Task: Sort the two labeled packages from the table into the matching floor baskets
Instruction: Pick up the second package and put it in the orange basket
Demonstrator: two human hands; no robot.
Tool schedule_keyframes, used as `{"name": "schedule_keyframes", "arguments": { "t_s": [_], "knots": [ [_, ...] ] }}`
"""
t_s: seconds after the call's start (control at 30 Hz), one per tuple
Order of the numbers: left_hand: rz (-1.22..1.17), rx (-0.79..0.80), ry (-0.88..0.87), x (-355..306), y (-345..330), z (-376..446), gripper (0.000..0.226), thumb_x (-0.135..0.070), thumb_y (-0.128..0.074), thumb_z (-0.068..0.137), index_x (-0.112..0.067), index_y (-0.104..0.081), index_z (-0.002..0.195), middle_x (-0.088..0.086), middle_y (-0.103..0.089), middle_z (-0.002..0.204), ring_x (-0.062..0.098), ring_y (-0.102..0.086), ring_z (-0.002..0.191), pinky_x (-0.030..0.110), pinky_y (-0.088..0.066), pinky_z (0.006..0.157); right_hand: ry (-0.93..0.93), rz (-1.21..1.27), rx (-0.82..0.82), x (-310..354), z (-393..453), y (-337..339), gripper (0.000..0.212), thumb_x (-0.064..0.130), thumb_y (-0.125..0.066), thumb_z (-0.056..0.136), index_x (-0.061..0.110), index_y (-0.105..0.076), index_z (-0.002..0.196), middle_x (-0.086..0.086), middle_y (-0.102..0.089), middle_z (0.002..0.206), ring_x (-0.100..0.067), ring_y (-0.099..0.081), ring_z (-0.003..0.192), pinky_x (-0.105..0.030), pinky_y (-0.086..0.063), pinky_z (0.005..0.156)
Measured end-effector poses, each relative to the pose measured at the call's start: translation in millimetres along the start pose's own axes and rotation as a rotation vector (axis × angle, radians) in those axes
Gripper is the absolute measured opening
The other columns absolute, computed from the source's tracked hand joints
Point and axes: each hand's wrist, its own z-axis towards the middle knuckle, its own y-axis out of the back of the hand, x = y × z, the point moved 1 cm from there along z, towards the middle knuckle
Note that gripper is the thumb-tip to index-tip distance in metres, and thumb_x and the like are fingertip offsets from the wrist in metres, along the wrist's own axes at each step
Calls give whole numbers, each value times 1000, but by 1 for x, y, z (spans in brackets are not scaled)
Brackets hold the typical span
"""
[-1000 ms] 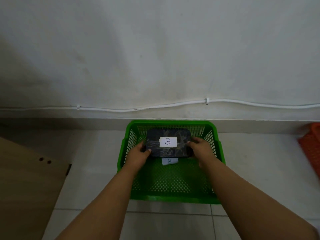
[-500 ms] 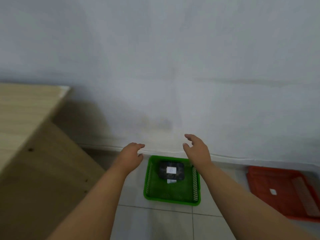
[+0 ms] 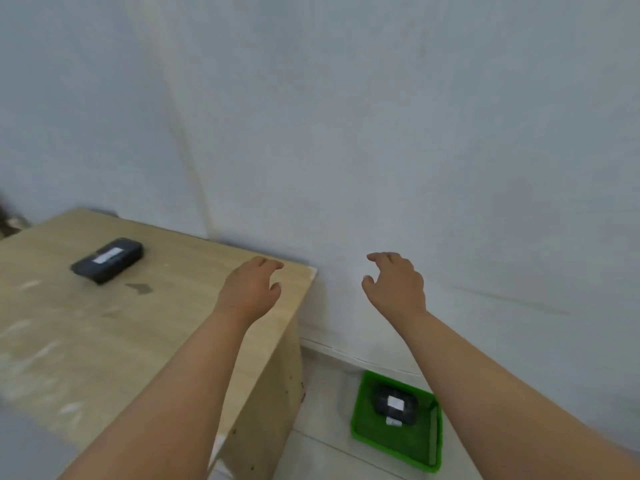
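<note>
Now one package tabled; one package basketed.

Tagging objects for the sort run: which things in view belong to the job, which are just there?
Job:
- black package on the table, white label, still to sort
- black package in the basket
- green basket
- left hand and right hand, both empty

Just there:
- wooden table
- white wall
- tiled floor

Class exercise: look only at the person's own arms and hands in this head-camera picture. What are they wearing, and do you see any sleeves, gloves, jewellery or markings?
The left hand and right hand are bare: no gloves, rings or watch show. Both forearms are uncovered as far as the picture's bottom edge, with no sleeve in view and no visible markings.
</note>
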Motion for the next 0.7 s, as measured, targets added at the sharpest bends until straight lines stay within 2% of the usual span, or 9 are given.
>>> {"name": "schedule_keyframes", "arguments": {
  "t_s": [0.2, 0.4, 0.7],
  "knots": [
    [37, -53, 44, 114, 67, -63, 44, -25, -56, 88, -21, -54, 132, 3, -52, 138, 26, -57, 117, 38, -46, 98, 73, 6, -30, 118, -37, -17, 49, 27, -50, 88, 21, -48, 136, -5, -49, 142, -28, -44, 129, -43, -38, 103],
    [42, -39, 45, 217, 116, -106, 44, -25, -57, 88, -22, -55, 132, 3, -53, 137, 27, -58, 115, 41, -46, 98, 34, 42, -36, 217, -71, -59, 48, 25, -50, 87, 19, -50, 135, -7, -51, 140, -29, -45, 128, -45, -40, 100],
    [42, -70, 141, 354, 133, -93, 45, -23, -54, 89, -21, -54, 133, 4, -52, 139, 26, -52, 122, 39, -46, 92, 10, 36, 18, 315, -49, -138, 46, 27, -51, 86, 21, -53, 132, -8, -52, 137, -29, -44, 129, -45, -40, 100]
  ]
}}
